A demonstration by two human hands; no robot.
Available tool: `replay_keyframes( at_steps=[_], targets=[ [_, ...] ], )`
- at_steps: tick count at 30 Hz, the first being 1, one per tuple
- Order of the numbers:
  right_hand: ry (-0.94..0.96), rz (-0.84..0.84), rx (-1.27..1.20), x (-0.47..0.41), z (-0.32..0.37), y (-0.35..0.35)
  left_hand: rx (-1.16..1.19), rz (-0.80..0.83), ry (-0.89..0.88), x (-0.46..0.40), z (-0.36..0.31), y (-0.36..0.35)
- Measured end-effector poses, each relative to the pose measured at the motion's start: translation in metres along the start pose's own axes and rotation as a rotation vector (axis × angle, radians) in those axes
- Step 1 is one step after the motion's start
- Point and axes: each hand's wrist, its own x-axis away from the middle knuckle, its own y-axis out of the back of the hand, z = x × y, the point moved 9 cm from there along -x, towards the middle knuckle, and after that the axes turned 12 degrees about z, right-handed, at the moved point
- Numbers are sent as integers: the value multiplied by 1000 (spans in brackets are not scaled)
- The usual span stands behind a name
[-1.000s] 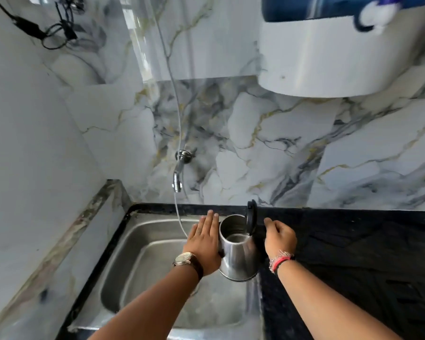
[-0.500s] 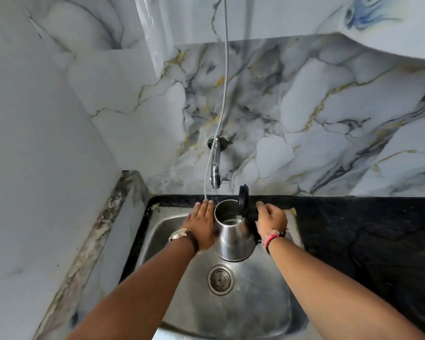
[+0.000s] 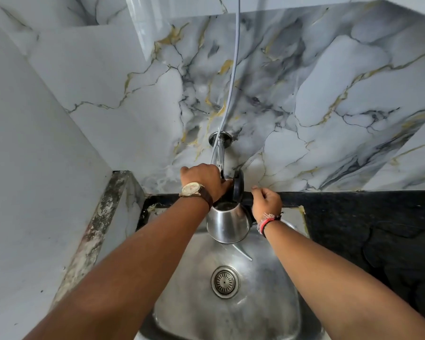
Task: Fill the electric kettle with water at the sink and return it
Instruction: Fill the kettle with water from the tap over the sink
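The steel electric kettle (image 3: 227,225) hangs over the steel sink (image 3: 268,298), its black lid (image 3: 238,188) flipped up. My right hand (image 3: 266,201) is closed on the kettle's handle at its right side; the handle itself is hidden by the hand. My left hand (image 3: 203,180), with a wristwatch, is raised above the kettle's mouth and curled around the lower end of the chrome wall tap (image 3: 219,148). The tap's spout end is hidden behind that hand. No water stream is visible.
A thin grey hose (image 3: 233,77) runs down the marble wall past the tap and ends in the sink under the kettle. The drain (image 3: 225,282) lies in the basin's middle. Black stone counter (image 3: 368,231) spreads right; a marble side wall (image 3: 35,168) closes the left.
My left hand left the kettle's side and rose to the tap. The kettle moved up and back under the tap. The view tilted down and closer to the sink.
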Motion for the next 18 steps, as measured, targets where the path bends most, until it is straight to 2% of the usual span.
replay_keyframes(
  at_steps=[6, 10, 11, 13, 15, 18],
  targets=[
    [-14, 17, -69, -5, -12, -7, 74, 25, -14, -4, -3, -5],
    [-23, 6, -92, -3, -14, -7, 382, 200, -187, -13, 14, -27],
    [-26, 7, -93, -1, -14, -8, 474, 210, -228, -10, 21, -32],
    [-14, 10, -99, 1, -12, -8, 558, 120, -253, -2, 35, -40],
    [1, 5, -92, 6, -8, -6, 495, 41, -216, 5, 45, -51],
    [-2, -3, -91, 10, -8, -3, 189, 201, -179, 14, 39, -88]
  ],
)
